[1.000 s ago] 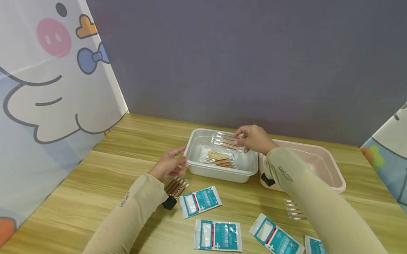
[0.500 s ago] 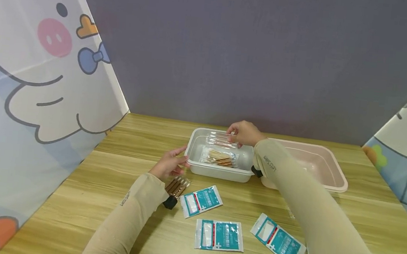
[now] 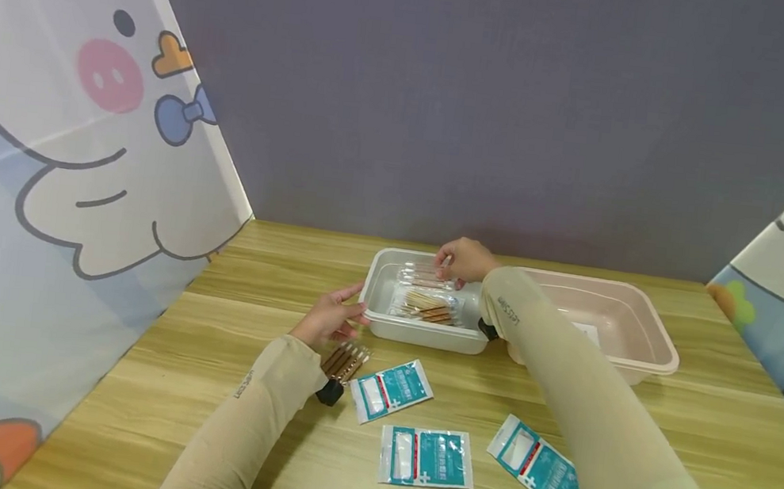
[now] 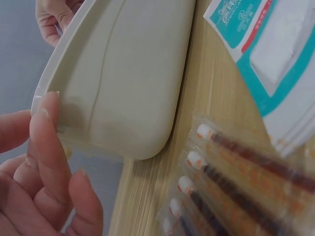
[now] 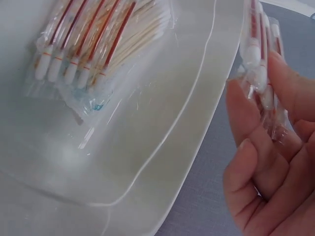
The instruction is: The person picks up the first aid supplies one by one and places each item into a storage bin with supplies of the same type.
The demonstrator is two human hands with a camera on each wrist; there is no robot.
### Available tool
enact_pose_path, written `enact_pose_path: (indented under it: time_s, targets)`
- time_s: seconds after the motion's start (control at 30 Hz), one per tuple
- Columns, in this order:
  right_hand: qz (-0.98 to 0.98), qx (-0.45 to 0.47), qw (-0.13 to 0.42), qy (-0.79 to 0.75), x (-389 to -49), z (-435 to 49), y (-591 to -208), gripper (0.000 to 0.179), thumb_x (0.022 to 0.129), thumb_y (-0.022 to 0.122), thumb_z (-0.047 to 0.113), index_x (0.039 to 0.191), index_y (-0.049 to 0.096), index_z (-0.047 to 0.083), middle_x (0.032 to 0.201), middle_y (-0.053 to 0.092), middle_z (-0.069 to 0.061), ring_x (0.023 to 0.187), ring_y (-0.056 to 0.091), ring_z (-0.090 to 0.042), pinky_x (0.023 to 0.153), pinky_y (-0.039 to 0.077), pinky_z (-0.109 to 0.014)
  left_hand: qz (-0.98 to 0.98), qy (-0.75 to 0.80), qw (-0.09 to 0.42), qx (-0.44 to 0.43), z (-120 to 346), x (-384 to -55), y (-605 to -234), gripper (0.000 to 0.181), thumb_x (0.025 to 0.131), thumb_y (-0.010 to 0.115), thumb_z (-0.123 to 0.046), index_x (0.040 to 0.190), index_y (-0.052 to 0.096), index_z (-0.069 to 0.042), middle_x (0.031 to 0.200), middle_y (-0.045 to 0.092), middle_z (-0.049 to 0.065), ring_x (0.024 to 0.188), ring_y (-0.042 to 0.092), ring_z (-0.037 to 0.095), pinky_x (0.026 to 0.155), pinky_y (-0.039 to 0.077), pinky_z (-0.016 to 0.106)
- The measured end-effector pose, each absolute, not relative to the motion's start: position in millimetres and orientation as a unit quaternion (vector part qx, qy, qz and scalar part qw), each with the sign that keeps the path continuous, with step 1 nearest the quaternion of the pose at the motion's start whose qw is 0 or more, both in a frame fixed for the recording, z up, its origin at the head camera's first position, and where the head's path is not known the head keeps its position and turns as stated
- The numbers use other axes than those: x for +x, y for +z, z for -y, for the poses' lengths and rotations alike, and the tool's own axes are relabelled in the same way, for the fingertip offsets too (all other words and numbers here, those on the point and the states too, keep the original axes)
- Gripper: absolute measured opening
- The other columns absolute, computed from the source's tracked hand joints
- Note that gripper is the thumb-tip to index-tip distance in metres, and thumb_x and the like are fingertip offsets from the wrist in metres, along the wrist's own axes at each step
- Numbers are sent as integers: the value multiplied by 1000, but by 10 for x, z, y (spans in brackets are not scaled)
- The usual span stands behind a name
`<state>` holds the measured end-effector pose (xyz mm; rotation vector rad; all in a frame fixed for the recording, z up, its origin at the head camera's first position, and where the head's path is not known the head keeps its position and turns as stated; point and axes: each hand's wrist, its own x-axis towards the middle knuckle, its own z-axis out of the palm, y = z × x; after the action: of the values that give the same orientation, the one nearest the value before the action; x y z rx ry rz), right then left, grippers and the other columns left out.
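Observation:
My right hand (image 3: 467, 260) pinches a clear strip of cotton swabs (image 5: 261, 56) with red-brown sticks between thumb and fingers. It hovers over the back right of a white plastic tub (image 3: 418, 335). At the tub's left end my left hand (image 3: 330, 321) pinches the rim between thumb and index finger, the other fingers loosely bent. Inside the tub lie a bag of pale wooden swabs (image 5: 140, 37) and a pack of red-brown swabs (image 5: 81, 46) overlapping it. Another pack of brown swabs (image 4: 231, 177) lies on the table beside my left wrist.
A pink basin (image 3: 625, 313) stands right of the tub, partly behind my right sleeve, with a white piece (image 3: 588, 331) in it. Teal-and-white packets (image 3: 392, 390) lie in front, one (image 3: 428, 458) at the centre and one (image 3: 540, 470) near my right forearm. A grey wall rises behind.
My right hand has shifted left and slightly lower over the tub with the swab strip. My right forearm now covers the swabs and packet at the right. The left hand stays on the rim.

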<state>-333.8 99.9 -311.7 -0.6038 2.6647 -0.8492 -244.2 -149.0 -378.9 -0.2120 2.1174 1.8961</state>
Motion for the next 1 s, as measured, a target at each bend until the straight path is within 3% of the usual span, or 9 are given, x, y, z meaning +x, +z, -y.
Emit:
enact_pose_path:
  time_s: [0.1,0.27,0.47,0.67,1.0]
  targets:
    - [-924,-201,153,-286,-3341,-1013,-3113,18,88,69,6,105,66,0,83,66,-7,52,58,-12,64,55,-36,-740,654,145,-70,1461,-2461,-3796,50,99,53,-12,148,39,-16,74,69,4,42,50,7,45,39,20]
    - [-925,-189,171,-282,-3342,-1008,-3114,22,89,68,7,109,64,-1,86,65,-8,51,58,-13,51,49,-25,-741,652,144,-73,1455,-2480,-3797,50,99,53,-12,147,39,-17,72,68,3,42,50,8,45,39,21]
    - [-929,-160,189,-276,-3341,-1007,-3133,20,89,65,7,108,64,3,82,64,-6,51,60,-14,44,41,-23,-744,650,140,-70,1456,-2471,-3792,50,99,53,-11,147,40,-15,73,69,3,42,51,8,44,39,21]
    - [-924,-168,206,-275,-3348,-987,-3180,19,88,63,5,106,63,1,71,61,-5,50,60,-12,46,44,-24,-740,654,133,-82,1473,-2463,-3804,51,99,53,-9,147,39,-14,72,69,5,40,50,8,43,39,20]
    - [-928,-169,200,-266,-3368,-970,-3259,7,86,66,4,92,63,3,71,59,-5,49,56,-11,45,42,-23,-741,652,140,-79,1472,-2472,-3805,51,99,52,-9,148,38,-14,70,68,3,40,50,8,43,39,20]
